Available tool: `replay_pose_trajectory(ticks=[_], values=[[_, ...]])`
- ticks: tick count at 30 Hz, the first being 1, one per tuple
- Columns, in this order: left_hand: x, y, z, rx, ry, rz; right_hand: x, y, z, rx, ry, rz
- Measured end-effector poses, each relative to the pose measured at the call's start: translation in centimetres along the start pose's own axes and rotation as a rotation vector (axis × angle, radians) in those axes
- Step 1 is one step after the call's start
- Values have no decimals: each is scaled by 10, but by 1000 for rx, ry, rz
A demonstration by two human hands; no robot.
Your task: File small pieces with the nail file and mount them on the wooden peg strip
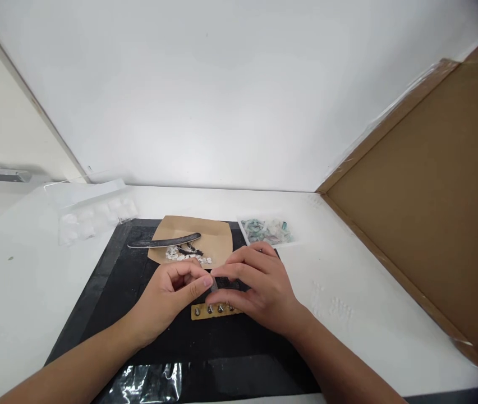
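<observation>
A small, thin, see-through piece [214,285] is between my hands, too small to name surely. My left hand [175,289] pinches its left side between thumb and forefinger. My right hand [260,283] has its thumb below and its forefinger above the same piece, the tips closed about it. Just under my right thumb lies a yellow strip [199,314] with several round metal pegs; its right end is hidden by that hand. Beyond my left hand, a dark curved nail file [165,241] rests across a brown paper sheet [216,235], beside small white bits [175,255].
A black mat [138,292] lies under my hands on the white table [7,269]. At back left is a clear plastic tray [96,216] with white contents. A bag of greenish and clear pieces [266,230] lies at back right. A cardboard panel [424,196] leans at the right.
</observation>
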State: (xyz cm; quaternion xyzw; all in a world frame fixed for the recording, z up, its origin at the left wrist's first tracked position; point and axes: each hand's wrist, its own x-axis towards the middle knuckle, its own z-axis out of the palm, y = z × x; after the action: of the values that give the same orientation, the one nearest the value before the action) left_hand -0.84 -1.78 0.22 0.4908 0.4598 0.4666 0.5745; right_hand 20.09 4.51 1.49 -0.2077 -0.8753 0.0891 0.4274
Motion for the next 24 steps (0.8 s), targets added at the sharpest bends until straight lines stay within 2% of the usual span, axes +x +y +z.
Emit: replay_pose_trajectory(ticks=[9, 12, 18, 24], values=[[2, 3, -5, 234, -71, 166, 0, -6, 3, 56, -46, 46], [1, 3, -12, 379, -94, 316, 0, -10, 5, 118, -90, 60], [3, 5, -25, 544, 146, 616, -9, -16, 15, 116, -221, 134], [5, 4, -21, 710, 195, 771, -14, -17, 23, 84, -317, 219]])
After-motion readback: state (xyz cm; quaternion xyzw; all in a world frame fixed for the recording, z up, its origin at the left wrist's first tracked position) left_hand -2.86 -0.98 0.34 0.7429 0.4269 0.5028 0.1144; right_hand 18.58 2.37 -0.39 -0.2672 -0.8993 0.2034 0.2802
